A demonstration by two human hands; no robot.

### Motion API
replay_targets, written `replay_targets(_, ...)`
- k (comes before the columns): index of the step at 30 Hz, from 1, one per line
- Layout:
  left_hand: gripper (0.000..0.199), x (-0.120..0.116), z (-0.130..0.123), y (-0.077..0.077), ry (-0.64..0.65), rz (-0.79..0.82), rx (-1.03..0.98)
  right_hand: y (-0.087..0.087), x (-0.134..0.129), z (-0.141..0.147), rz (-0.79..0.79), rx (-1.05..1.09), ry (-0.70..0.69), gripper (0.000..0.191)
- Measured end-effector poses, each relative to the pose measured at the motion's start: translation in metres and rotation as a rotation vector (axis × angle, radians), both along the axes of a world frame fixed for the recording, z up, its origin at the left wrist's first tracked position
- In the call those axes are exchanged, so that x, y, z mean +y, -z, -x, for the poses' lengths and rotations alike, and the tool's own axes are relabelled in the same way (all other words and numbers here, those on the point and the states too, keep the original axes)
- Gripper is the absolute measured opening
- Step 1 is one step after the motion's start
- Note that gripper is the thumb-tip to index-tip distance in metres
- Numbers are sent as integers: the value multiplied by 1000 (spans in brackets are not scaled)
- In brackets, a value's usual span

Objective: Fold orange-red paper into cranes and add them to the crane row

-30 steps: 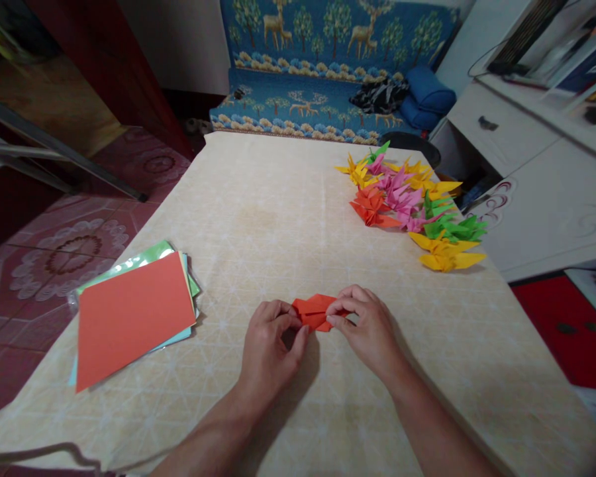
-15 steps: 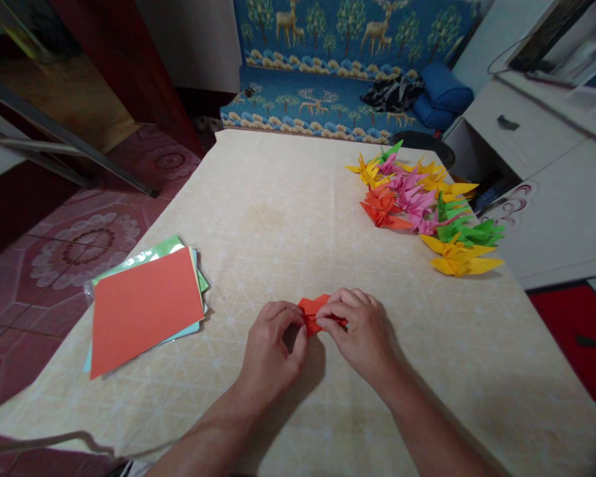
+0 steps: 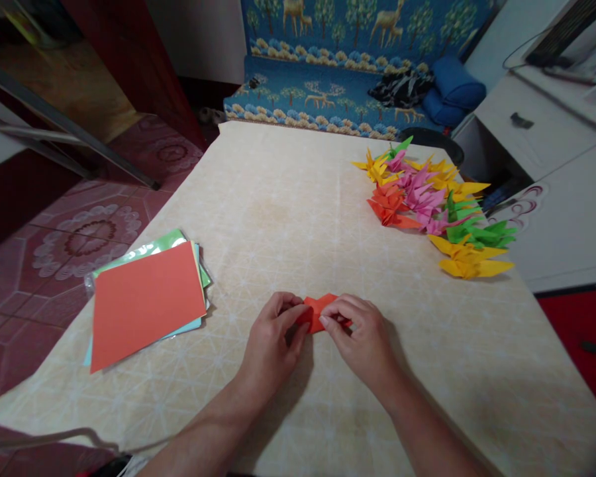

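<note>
Between my hands is a small folded piece of orange-red paper (image 3: pixel 318 315), held just above or on the tabletop near the front middle. My left hand (image 3: pixel 277 334) pinches its left end between thumb and fingers. The right part is pinched by my right hand (image 3: pixel 360 331), whose fingers cover much of that side. A shallow notch shows along the paper's far edge. Its lower folds are partly hidden behind my fingertips.
A stack of coloured paper with an orange-red sheet (image 3: pixel 146 305) on top lies at the left. Several folded paper cranes (image 3: pixel 469 257) in yellow, green, pink and orange crowd the table's (image 3: pixel 278 245) far right. Beyond the far edge stands a blue patterned sofa (image 3: pixel 298 86).
My fingers have shifted slightly on the folded paper, and a dark crease line across it no longer shows. The whole view has turned a little.
</note>
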State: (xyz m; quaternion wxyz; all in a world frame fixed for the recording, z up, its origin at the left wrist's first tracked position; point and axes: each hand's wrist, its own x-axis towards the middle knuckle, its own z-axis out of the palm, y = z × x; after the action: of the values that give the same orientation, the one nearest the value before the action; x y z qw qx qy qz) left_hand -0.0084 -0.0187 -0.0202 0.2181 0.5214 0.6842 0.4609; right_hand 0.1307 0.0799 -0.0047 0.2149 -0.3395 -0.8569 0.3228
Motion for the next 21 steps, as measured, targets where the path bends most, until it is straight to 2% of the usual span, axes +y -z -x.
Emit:
replay_targets(8,27,1,1,-1,13,4,-10,-1,-1,10,-39,-103,53,16)
replay_targets(15,30,1,1,-3,7,9,-31,-2,0,11,-51,-74,18,16)
replay_targets(21,32,0,2,-2,19,7,-49,-9,4,15,-42,-172,-7,16)
